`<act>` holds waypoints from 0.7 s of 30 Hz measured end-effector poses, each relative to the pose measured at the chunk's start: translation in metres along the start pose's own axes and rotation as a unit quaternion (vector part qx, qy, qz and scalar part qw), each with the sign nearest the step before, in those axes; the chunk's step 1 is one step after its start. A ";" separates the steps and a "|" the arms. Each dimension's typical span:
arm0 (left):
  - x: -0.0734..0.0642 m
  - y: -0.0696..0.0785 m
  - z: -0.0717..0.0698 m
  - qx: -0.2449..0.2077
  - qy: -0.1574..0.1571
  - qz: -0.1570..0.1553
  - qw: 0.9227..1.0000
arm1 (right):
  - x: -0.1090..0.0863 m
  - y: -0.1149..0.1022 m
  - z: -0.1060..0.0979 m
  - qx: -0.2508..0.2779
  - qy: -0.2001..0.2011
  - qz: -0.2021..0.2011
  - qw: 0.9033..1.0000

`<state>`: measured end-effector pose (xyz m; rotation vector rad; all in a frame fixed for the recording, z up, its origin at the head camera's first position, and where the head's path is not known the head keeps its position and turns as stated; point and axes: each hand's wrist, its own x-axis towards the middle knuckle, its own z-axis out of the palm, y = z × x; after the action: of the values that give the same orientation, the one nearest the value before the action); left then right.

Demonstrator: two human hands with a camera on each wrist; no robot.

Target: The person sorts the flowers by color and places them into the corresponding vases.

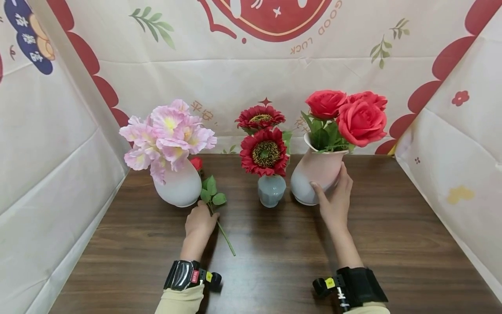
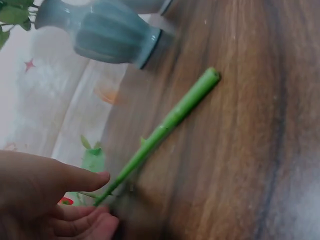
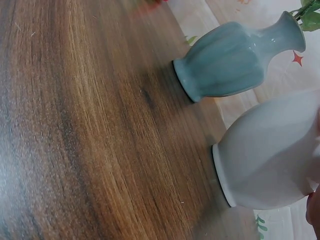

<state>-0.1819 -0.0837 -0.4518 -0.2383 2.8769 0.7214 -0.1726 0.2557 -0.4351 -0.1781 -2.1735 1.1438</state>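
Observation:
On the left, my left hand (image 1: 200, 221) pinches the green stem (image 2: 167, 124) of a single red rose (image 1: 196, 164). Its leaves show above my fingers, and its bloom is partly hidden behind a white vase (image 1: 180, 187) of pink flowers. The cut end of the stem points toward me over the table. At the right, my right hand (image 1: 336, 203) grips a pink-and-white vase (image 1: 313, 176), thumb on its front and fingers round its right side. That vase stands upright with several large red roses (image 1: 361, 123) in it.
Between the hands stands a small blue-grey vase (image 1: 271, 192) with dark red gerbera-like flowers (image 1: 266, 152). The dark wooden table (image 1: 270, 261) is enclosed by a printed cloth backdrop (image 1: 251, 74) at the back and both sides.

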 end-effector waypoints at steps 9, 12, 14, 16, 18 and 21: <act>0.004 -0.001 0.005 -0.061 -0.003 0.012 0.998 | -0.003 -0.002 0.000 0.009 -0.004 0.009 1.000; 0.003 -0.003 0.006 -0.100 -0.011 0.027 0.995 | -0.003 -0.002 0.000 0.007 -0.003 0.007 1.000; 0.001 -0.003 0.006 -0.115 -0.004 0.041 0.993 | -0.003 -0.003 -0.001 0.007 -0.003 0.005 1.000; 0.000 -0.001 0.005 -0.129 0.007 0.055 0.990 | -0.002 -0.002 -0.001 0.004 -0.002 0.003 1.000; -0.001 0.003 0.004 -0.138 0.028 0.074 0.987 | -0.002 -0.003 -0.001 0.003 -0.001 0.001 1.000; -0.003 0.010 -0.001 -0.159 0.059 0.100 0.981 | -0.001 -0.003 -0.001 0.002 0.002 -0.002 1.000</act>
<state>-0.1811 -0.0752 -0.4457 -0.0308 2.9104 1.2450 -0.1703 0.2544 -0.4331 -0.1747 -2.1668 1.1458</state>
